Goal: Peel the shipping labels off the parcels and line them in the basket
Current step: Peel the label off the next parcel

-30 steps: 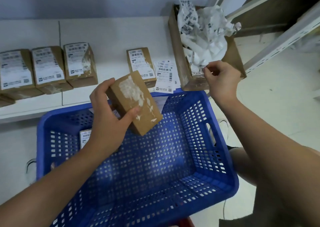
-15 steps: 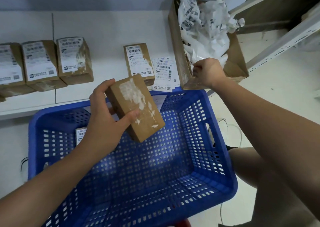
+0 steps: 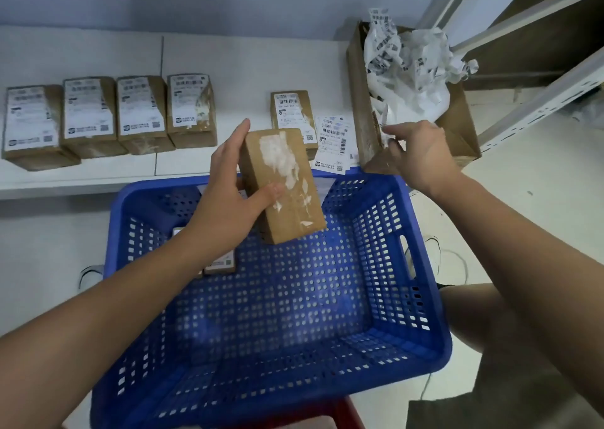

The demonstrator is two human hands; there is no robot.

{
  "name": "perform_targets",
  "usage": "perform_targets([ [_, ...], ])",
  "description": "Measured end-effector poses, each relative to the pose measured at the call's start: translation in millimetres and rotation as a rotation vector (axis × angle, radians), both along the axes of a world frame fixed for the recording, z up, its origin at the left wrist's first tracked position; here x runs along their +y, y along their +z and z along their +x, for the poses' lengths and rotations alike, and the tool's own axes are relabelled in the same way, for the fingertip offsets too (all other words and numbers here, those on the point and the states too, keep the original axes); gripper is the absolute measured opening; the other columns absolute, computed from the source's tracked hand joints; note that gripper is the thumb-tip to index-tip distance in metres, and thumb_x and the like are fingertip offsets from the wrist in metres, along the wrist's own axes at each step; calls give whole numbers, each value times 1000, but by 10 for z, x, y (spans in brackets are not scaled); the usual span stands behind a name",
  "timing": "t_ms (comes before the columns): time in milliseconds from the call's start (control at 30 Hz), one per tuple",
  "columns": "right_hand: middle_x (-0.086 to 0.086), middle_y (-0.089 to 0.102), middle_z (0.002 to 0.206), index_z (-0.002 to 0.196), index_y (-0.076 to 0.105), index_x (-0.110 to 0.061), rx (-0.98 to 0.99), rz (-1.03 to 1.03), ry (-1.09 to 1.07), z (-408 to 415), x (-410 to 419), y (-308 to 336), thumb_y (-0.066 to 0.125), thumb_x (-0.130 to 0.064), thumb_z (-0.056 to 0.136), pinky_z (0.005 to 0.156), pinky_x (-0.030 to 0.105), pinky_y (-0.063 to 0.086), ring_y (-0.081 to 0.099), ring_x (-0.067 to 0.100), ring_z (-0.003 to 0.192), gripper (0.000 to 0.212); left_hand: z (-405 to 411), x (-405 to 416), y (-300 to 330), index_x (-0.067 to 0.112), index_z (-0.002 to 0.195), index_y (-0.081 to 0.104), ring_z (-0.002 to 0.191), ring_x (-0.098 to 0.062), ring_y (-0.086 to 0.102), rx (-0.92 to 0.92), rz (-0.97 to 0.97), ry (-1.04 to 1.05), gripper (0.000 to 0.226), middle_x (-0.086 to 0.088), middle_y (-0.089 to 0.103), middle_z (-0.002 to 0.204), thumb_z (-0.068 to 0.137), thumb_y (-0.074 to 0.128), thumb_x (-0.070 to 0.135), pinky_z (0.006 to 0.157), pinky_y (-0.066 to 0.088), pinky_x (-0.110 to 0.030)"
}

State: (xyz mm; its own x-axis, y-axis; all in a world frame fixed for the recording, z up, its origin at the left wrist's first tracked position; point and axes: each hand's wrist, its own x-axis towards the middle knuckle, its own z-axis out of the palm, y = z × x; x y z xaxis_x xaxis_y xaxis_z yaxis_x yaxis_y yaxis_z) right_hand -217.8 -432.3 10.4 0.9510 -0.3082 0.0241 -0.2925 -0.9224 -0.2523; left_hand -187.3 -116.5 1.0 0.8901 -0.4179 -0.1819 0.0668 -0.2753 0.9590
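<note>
Since half a second ago the right hand (image 3: pixel 421 152) has drawn back out of the cardboard box (image 3: pixel 359 101) of crumpled label scraps (image 3: pixel 408 59) and now hovers at its near corner, fingers loosely spread, a small white scrap at the fingertips; whether it is pinched or merely stuck there cannot be told. The left hand has tilted its parcel more upright.

The blue perforated basket (image 3: pixel 421 281) fills the lower view. Against its far left wall lie two small parcels (image 3: pixel 220 263), mostly hidden by the left forearm. Above the basket's far rim the left hand (image 3: pixel 228 193) grips the peeled parcel (image 3: pixel 284 183), fingers behind it and thumb across its front, where white label residue remains. On the white shelf (image 3: pixel 228 62) behind, four labelled parcels (image 3: pixel 101 115) stand in a row at left, one more labelled parcel (image 3: pixel 291 115) stands near the middle, and loose peeled labels (image 3: pixel 333 141) lie just beside it, next to the cardboard box.
</note>
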Motion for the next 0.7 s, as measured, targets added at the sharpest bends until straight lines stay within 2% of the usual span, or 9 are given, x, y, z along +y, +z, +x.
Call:
perform_targets([
  [100,22,71,116,125,69,-2,-30,27,87,-211,221,82,53,-4,94,96,44,51,62,42,110,35,-85,57,45,57,158,3,146,-18,38,-7,-17,-18,96,20,15,163,98,68,20,113,47,-51],
  [167,18,72,115,128,67,-3,-46,81,118,-344,359,99,55,-4,95,99,41,49,61,39,111,36,-149,101,55,55,158,-4,151,-18,30,-42,1,-23,96,20,9,166,101,64,19,116,44,-51],
  [400,9,66,133,136,62,-10,58,290,171,-658,819,-27,58,-12,99,104,29,40,59,26,123,37,-112,157,-62,50,160,-4,158,-11,12,-107,35,76,79,29,-1,167,107,49,29,126,27,-54],
  [467,6,62,138,139,60,-12,105,330,189,-659,891,-95,57,-13,100,107,31,40,56,24,128,39,-5,120,-105,38,165,5,153,-6,18,-116,44,134,69,22,5,167,110,45,26,127,27,-46],
  [533,5,61,141,140,58,-12,130,353,186,-616,918,-141,57,-14,101,110,32,40,55,23,130,40,144,52,-144,29,165,20,142,-6,32,-117,59,219,57,12,16,161,112,42,22,123,35,-40],
  [633,3,61,140,140,58,-14,152,363,169,-500,893,-200,57,-15,101,109,29,40,55,20,129,39,445,-112,-225,29,163,29,131,-12,46,-109,85,302,53,0,28,158,112,41,24,115,44,-36],
  [700,1,61,139,140,58,-17,171,367,154,-408,839,-245,56,-17,102,103,24,40,56,18,126,39,642,-243,-300,28,162,31,132,-14,47,-118,110,306,51,-5,29,160,112,41,24,114,40,-31],
])
